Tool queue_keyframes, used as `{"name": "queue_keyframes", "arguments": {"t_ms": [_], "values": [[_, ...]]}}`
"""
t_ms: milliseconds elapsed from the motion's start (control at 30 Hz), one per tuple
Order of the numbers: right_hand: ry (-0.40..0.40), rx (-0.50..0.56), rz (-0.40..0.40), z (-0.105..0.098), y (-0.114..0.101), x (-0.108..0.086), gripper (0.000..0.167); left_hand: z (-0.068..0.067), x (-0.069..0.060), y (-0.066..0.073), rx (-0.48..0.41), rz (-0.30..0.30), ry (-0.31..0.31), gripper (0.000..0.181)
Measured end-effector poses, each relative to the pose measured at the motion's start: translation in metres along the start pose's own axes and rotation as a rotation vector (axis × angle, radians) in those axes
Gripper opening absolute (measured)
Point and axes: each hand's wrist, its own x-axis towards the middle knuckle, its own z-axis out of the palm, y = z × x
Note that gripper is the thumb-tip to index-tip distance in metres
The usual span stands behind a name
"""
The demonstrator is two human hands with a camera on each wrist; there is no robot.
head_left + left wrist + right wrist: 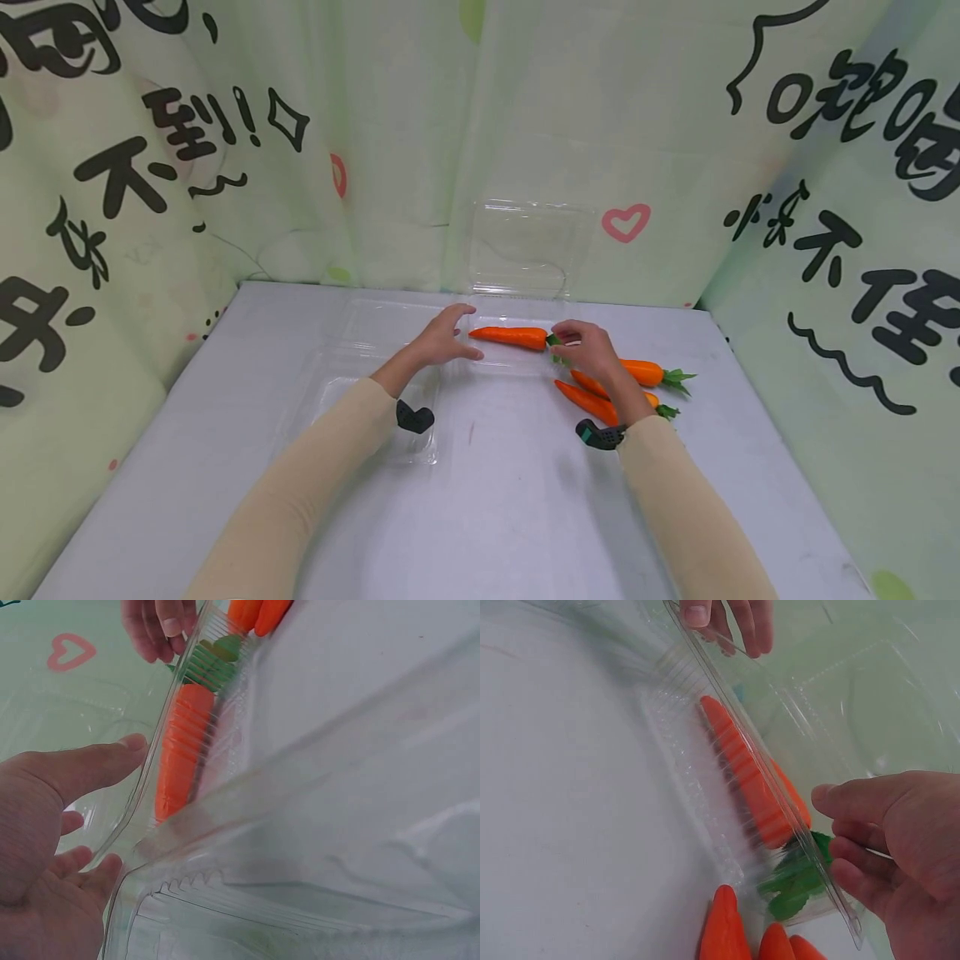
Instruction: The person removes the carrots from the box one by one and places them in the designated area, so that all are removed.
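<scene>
An orange carrot [510, 336] with a green top lies in a clear plastic clamshell box [504, 367], whose lid [521, 246] stands raised at the back. My left hand [447, 337] is at the box's left end, thumb and fingers spread apart with nothing held. By the carrot's leafy end is my right hand [587, 346]. In the right wrist view its thumb and fingers [866, 874] are parted beside the box rim, holding nothing; whether they touch the rim I cannot tell. Ribbed clear plastic covers part of the carrot in both wrist views.
Several loose carrots [588, 402] lie on the white table [495, 517] to the right, partly behind my right wrist. More clear plastic packaging [416, 446] sits at the left, under and beside my left forearm. A printed curtain [405, 150] hangs behind the table.
</scene>
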Motion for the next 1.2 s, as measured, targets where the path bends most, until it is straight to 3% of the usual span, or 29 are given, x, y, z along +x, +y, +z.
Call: {"name": "queue_keyframes", "arguments": {"t_ms": [667, 1200], "values": [[0.005, -0.051, -0.011, 0.011, -0.002, 0.011, 0.042, 0.000, -0.002, 0.000, -0.006, 0.013, -0.003, 0.083], [0.029, -0.033, -0.002, 0.016, 0.001, 0.018, 0.041, 0.000, -0.002, 0.000, 0.006, 0.009, -0.002, 0.080]]}}
